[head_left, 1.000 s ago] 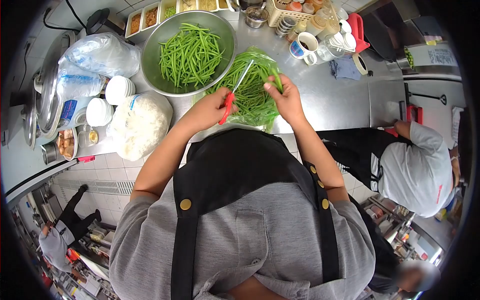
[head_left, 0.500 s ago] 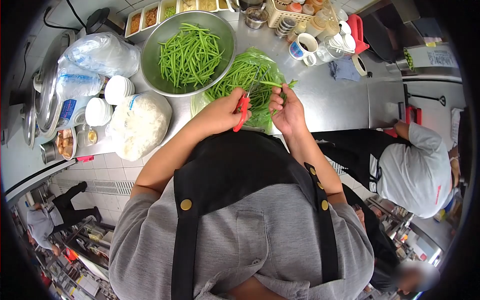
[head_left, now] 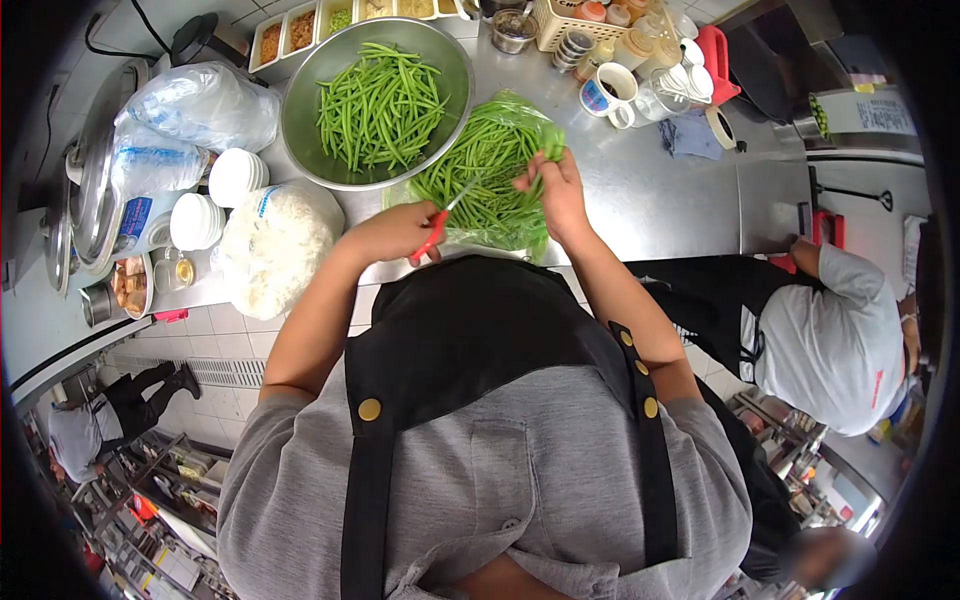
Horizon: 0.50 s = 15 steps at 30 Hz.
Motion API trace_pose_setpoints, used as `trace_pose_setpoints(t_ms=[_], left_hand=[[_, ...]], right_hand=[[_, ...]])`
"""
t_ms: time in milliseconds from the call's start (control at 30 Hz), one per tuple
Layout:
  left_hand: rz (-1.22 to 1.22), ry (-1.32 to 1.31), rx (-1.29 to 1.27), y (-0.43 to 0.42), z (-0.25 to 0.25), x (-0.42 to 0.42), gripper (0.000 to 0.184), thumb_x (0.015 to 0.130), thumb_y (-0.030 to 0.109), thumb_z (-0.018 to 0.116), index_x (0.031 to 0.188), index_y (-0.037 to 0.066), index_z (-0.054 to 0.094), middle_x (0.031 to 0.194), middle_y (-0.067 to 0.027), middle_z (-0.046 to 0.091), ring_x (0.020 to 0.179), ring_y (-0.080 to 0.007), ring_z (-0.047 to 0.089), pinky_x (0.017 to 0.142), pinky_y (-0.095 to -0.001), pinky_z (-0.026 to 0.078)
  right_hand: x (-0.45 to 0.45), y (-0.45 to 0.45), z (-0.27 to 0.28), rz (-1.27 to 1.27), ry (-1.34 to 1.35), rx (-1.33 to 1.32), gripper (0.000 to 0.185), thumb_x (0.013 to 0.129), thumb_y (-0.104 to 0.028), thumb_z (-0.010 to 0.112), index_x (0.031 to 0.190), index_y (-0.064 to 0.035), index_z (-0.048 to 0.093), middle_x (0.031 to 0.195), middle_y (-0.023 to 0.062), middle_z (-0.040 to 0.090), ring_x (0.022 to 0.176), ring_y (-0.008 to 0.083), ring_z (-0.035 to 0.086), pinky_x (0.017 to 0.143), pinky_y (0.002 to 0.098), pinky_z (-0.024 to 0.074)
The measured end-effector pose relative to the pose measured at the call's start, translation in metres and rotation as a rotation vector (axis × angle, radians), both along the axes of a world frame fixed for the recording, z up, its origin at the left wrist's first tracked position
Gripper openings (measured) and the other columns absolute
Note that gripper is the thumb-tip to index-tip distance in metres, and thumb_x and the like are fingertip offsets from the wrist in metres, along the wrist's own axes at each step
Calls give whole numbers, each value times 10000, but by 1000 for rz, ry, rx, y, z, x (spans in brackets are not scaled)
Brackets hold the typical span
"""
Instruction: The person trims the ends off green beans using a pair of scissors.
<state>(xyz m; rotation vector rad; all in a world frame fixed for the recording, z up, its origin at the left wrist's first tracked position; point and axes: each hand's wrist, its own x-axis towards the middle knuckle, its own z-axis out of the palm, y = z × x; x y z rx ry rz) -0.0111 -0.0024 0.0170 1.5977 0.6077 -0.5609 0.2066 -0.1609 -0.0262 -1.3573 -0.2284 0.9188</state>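
Note:
My left hand is closed around the red handles of the scissors; their blades point up and right over the near-left part of the bean pile. My right hand pinches a few green beans at the right side of the pile. Under both hands, many loose green beans lie on an opened clear green plastic bag. Behind and left of the bag stands a wide metal bowl holding green beans.
On the left of the steel counter are a plastic bag of white food, stacked white lids and wrapped bags. A mug and bottles stand at the back right. A co-worker is at the right, another lower left.
My left hand has moved left with the scissors, away from my right hand. My right hand has shifted slightly up and left with beans in it. The co-worker at lower left has moved.

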Motion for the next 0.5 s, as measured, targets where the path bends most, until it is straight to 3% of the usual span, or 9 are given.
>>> trace_pose_setpoints(t_ms=[33, 67, 100, 167, 200, 300, 367, 433, 500], left_hand=[[4, 1, 1, 6, 5, -6, 307, 974, 265, 632, 1077, -15, 558, 955, -126, 674, 839, -186, 734, 590, -279, 543], [72, -53, -20, 11, 9, -12, 303, 977, 257, 632, 1096, -10, 552, 966, -120, 670, 872, -183, 733, 601, -274, 541], [139, -106, -41, 16, 14, -17, 300, 980, 250, 632, 1115, -4, 545, 978, -113, 667, 904, -179, 732, 612, -269, 540], [155, -102, -37, 21, 27, -20, 295, 981, 223, 634, 1150, 4, 532, 999, -104, 664, 937, -168, 723, 634, -264, 541], [182, -110, -17, 21, 31, -22, 291, 980, 213, 634, 1152, 3, 532, 994, -101, 669, 928, -163, 721, 636, -263, 540], [209, -114, 7, 21, 35, -24, 291, 975, 201, 637, 1158, 0, 532, 993, -104, 682, 916, -156, 716, 641, -261, 540], [208, -110, 7, 19, 34, -24, 296, 972, 198, 639, 1162, -2, 532, 997, -109, 690, 913, -153, 714, 645, -260, 541], [259, -164, -13, 15, 29, -25, 309, 969, 206, 644, 1163, -4, 529, 994, -119, 705, 884, -156, 710, 677, -269, 542], [294, -159, -32, 9, 34, -23, 326, 974, 218, 637, 1183, -1, 515, 1036, -135, 699, 918, -165, 702, 719, -285, 545]], right_hand=[[-2, 4, 7, 159, -102, -31, 148, 1020, -141, 524, 1140, -59, 498, 837, 26, 575, 670, 133, 571, 603, 318, 512], [-3, 9, 16, 272, -262, -229, 177, 962, -145, 610, 1090, -35, 558, 781, 38, 614, 650, 143, 609, 598, 334, 522], [-7, 15, 0, 276, -262, -227, 177, 962, -145, 610, 1090, -35, 558, 781, 38, 614, 650, 143, 609, 598, 334, 522], [-14, 30, -43, 458, -568, -73, 200, 877, -171, 717, 987, -28, 633, 748, 76, 653, 656, 148, 632, 614, 329, 525], [-21, 32, -7, 546, -632, -258, 240, 793, -199, 812, 905, -35, 679, 770, 110, 678, 653, 173, 632, 639, 341, 522], [-27, 40, -15, 770, -916, -507, 275, 778, -205, 833, 938, -36, 686, 768, 109, 681, 677, 200, 645, 670, 349, 518], [-28, 39, -27, 752, -866, -504, 285, 781, -203, 844, 956, -35, 694, 775, 109, 680, 709, 208, 647, 698, 347, 516], [-24, 34, -31, 594, -600, -315, 261, 804, -199, 837, 943, -30, 696, 794, 99, 678, 714, 203, 639, 709, 342, 516], [-18, 28, -24, 494, -554, -184, 223, 856, -200, 813, 936, -28, 696, 830, 65, 686, 708, 194, 627, 697, 339, 514]])
